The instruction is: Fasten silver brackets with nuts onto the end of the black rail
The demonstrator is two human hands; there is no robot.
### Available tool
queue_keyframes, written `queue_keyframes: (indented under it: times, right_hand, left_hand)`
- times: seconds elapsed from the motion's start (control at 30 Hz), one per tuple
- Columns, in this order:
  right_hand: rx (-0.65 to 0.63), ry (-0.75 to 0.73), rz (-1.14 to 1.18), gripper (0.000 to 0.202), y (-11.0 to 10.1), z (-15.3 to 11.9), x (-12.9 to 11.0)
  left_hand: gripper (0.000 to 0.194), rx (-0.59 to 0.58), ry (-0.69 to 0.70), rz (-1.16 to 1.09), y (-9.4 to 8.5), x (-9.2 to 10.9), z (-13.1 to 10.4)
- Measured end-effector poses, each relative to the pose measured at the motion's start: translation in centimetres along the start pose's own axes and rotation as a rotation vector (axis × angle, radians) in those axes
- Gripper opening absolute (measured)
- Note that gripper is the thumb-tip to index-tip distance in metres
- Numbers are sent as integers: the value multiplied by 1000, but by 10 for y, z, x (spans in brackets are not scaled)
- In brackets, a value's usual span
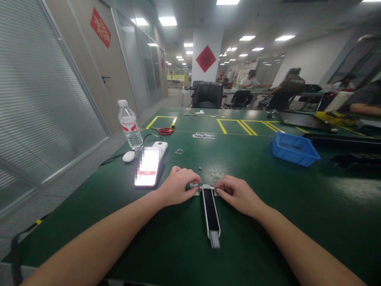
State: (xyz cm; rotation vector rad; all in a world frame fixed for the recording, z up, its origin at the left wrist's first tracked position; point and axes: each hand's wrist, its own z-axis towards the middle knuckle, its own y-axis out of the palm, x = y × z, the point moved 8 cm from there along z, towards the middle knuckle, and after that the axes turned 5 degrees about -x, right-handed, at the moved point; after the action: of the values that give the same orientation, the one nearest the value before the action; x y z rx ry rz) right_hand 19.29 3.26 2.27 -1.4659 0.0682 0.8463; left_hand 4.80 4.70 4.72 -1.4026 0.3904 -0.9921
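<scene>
In front of me a long narrow device (210, 210) with a white frame and black inner face lies on the green table, a grey tab (214, 240) at its near end. A metal crosspiece (207, 187) spans its far end. My left hand (180, 186) is closed at the crosspiece's left end, thumb and index finger around a small grey cylindrical part (193, 185). On the other side my right hand (238, 194) pinches at the right end; its fingertips hide what they hold. Just beyond lies a small dark nut (200, 168).
Left stand a lit phone (147, 167), a white handheld object (160, 147), a white mouse-like object (129, 156) and a water bottle (130, 125). Farther off are red-handled scissors (165, 131), small rings (179, 151) and metal pieces (203, 136). A blue bin (294, 149) stands right; people sit behind.
</scene>
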Motion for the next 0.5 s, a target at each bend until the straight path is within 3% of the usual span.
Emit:
queue_keyframes:
  times: [0.5]
  right_hand:
    - [-3, 9, 8, 10, -1, -1, 0]
  left_hand:
    - [12, -17, -26, 4, 0, 2, 0]
